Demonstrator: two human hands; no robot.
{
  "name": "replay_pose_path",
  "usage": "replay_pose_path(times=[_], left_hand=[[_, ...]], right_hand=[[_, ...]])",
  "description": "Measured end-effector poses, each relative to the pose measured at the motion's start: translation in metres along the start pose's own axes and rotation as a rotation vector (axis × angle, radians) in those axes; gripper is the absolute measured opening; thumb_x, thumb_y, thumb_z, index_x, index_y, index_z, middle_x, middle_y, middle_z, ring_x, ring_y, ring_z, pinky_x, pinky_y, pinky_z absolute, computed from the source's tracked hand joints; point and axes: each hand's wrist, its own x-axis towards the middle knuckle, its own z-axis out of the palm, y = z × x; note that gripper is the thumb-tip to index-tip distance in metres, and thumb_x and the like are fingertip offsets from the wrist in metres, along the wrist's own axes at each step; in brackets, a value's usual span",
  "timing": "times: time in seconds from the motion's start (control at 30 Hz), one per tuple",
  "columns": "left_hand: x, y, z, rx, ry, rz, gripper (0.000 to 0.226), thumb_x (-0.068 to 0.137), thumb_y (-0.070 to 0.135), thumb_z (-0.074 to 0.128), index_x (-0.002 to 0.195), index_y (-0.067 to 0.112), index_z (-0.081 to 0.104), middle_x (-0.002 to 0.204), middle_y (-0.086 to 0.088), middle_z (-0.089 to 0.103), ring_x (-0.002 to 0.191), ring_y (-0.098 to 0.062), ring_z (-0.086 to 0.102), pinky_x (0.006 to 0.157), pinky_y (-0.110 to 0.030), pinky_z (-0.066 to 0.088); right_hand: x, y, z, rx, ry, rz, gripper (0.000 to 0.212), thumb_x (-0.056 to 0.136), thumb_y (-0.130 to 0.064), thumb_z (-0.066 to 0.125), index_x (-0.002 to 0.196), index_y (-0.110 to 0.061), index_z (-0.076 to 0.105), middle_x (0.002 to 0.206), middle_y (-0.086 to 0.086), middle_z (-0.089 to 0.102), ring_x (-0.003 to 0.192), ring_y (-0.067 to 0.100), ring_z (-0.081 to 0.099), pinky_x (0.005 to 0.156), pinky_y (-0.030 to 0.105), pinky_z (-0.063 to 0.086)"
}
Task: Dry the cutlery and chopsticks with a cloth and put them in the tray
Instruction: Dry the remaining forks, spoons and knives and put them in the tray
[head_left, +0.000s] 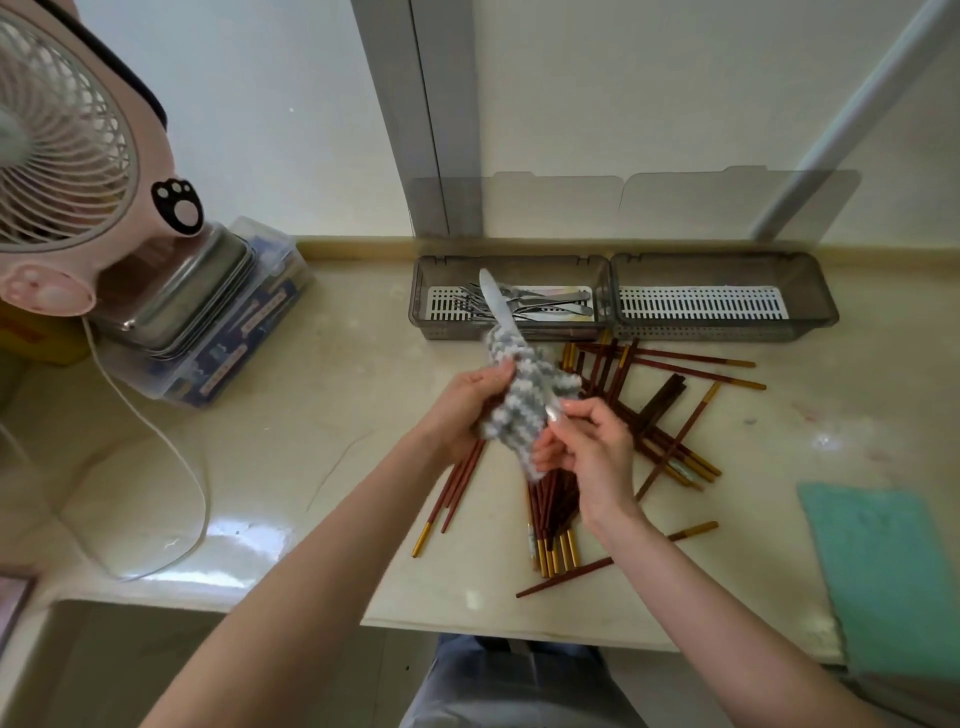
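My left hand (470, 402) grips a fluffy grey-and-white cloth (524, 400) wrapped around a metal table knife (493, 299). The blade sticks up out of the cloth, over the tray. My right hand (587, 441) pinches the knife's handle end at the cloth's lower edge. Several red-brown chopsticks with gold ends (660, 410) lie scattered on the counter under and around my hands. The grey two-part tray (519, 332) stands at the back; its left compartment holds forks and other cutlery (535, 304), its right compartment (722, 304) shows only a white slotted insert.
A pink fan (67, 156) stands at the left on stacked metal trays and a plastic box (208, 322), its white cable (171, 452) trailing over the counter. A teal cloth (883, 566) lies at the right front edge. The tray's clear lids (623, 208) stand open against the wall.
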Motion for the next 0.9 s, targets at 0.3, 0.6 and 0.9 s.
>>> replay_pose_path(times=[0.3,0.6,0.9], left_hand=[[0.006,-0.009,-0.018,-0.148,0.295,0.036,0.012,0.087,0.011,0.059,0.089,-0.001,0.064,0.089,-0.018,0.067,0.069,-0.024,0.067,0.070,-0.039,0.056],[-0.006,-0.012,-0.008,-0.214,0.237,0.017,0.020,0.090,0.016,0.057,0.098,-0.001,0.062,0.081,-0.013,0.070,0.064,-0.020,0.068,0.056,-0.028,0.057],[-0.021,-0.027,0.012,-0.043,0.180,0.029,0.009,0.085,0.007,0.063,0.093,0.003,0.065,0.082,-0.010,0.071,0.066,-0.017,0.068,0.062,-0.027,0.058]], right_hand=[[-0.009,0.014,-0.013,-0.046,-0.327,0.159,0.024,0.090,0.002,0.054,0.112,-0.007,0.061,0.074,0.016,0.065,0.060,0.021,0.060,0.057,0.032,0.050],[-0.010,0.016,-0.001,0.121,-0.276,0.182,0.027,0.085,0.010,0.054,0.111,0.003,0.056,0.083,0.022,0.067,0.062,0.026,0.066,0.058,0.034,0.057],[0.016,0.006,0.002,-0.069,0.021,0.259,0.037,0.078,0.005,0.066,0.111,-0.003,0.052,0.081,0.006,0.064,0.053,0.010,0.050,0.044,0.021,0.039]])
